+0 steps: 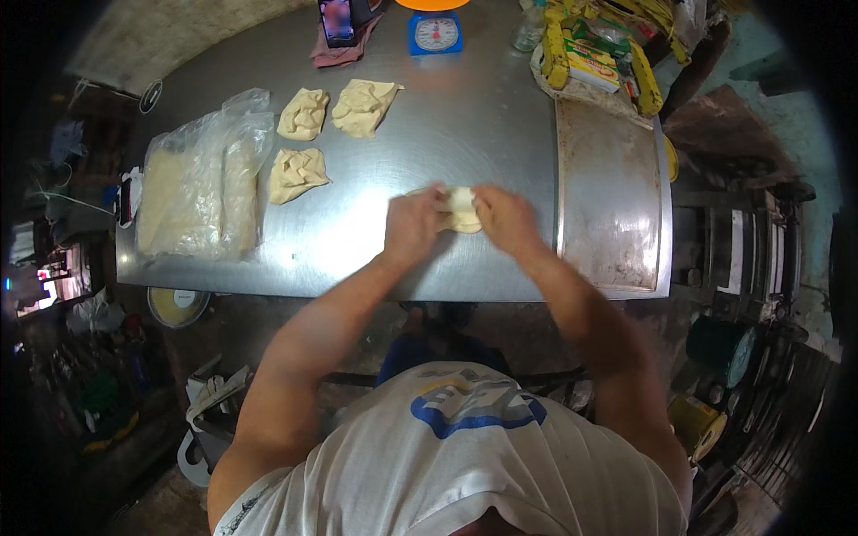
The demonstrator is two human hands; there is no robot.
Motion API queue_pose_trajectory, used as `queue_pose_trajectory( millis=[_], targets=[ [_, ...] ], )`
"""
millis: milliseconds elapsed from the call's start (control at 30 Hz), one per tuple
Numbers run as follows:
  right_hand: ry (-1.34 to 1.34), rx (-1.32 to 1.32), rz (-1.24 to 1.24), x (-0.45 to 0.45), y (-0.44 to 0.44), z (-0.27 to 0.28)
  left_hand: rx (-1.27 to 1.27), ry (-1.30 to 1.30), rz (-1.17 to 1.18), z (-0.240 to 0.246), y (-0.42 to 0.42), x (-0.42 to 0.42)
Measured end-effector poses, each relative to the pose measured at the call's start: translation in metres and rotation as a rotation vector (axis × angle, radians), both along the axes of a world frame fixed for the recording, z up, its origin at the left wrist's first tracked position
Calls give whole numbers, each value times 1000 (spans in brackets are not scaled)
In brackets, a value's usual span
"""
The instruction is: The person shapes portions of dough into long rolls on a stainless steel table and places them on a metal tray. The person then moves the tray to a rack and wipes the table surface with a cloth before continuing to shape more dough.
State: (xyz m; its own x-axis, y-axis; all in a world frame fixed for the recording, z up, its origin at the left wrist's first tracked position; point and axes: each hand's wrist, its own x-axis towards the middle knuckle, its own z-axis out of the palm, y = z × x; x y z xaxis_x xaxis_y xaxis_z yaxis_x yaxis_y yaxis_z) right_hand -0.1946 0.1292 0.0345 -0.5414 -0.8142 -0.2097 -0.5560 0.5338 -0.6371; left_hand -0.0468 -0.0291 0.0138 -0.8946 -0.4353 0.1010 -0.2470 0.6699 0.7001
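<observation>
A piece of pale dough (pixel 464 218) lies on the steel table in front of me, partly lifted or folded at its far side. My left hand (pixel 417 218) grips its left edge, and my right hand (pixel 504 216) pinches its right edge. Both hands are slightly blurred. Farther left on the table rest three crumpled dough pieces: one at the upper left (pixel 303 114), a larger one beside it (pixel 364 108) and one below (pixel 299 175). Beyond these, near the table's left end, clear plastic (pixel 201 181) covers large slabs of pale dough.
A blue dial scale (pixel 435 33) with an orange pan stands at the far edge. Left of it, a phone (pixel 337 23) rests on a pink cloth (pixel 362 43). A metal tray (pixel 606 194) lies at right, below a yellow-edged basket (pixel 555 53) holding packets. A clear jar (pixel 528 30) stands nearby.
</observation>
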Motion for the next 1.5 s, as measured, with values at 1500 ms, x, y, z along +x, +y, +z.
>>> queue_pose_trajectory(
  millis=[1500],
  targets=[
    [423, -29, -167, 38, 61, -80, 47, 3, 303, -35, -4, 72]
  ],
)
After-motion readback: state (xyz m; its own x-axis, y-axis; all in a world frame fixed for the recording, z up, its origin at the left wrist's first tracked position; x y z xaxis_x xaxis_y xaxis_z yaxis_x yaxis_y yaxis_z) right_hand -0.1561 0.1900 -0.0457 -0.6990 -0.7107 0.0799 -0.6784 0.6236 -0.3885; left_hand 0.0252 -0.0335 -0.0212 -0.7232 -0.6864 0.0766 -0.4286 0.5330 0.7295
